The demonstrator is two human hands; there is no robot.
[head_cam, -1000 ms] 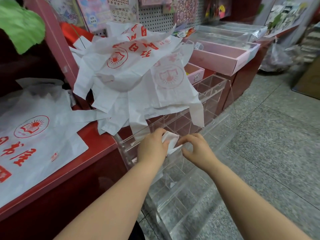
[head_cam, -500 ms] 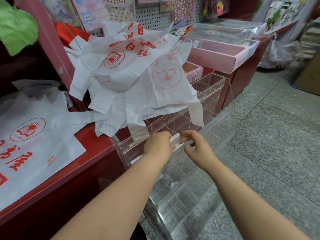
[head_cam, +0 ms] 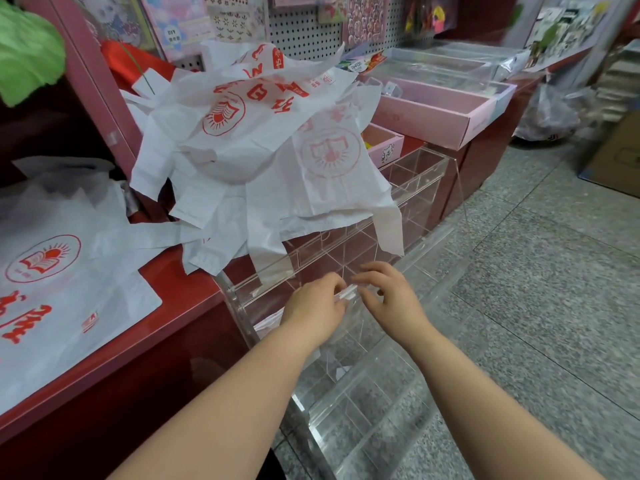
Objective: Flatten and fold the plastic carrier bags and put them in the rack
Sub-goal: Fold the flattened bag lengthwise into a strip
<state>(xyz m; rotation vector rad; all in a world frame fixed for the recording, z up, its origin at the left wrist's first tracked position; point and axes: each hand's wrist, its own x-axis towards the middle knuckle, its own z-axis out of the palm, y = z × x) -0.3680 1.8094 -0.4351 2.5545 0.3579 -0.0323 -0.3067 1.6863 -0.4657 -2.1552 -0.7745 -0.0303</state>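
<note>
A small folded white bag [head_cam: 347, 294] sits at the top edge of a compartment in the clear acrylic rack [head_cam: 426, 188]. My left hand [head_cam: 317, 304] pinches its left end with curled fingers. My right hand [head_cam: 389, 299] touches its right end, fingers bent over it. Only a thin strip of the folded bag shows between the hands. A loose pile of white carrier bags with red print [head_cam: 263, 147] hangs over the rack's upper tier. One flattened bag [head_cam: 59, 282] lies on the red counter [head_cam: 180, 289] at the left.
Pink trays [head_cam: 446, 112] and clear boxes stand on the counter behind the rack. A pegboard wall with stickers rises at the back. A cardboard box [head_cam: 620, 157] and a filled plastic bag [head_cam: 547, 116] sit on the grey floor at the right.
The folded bag has gone lower into the rack compartment, so less of it shows. Both hands moved slightly up and forward with it.
</note>
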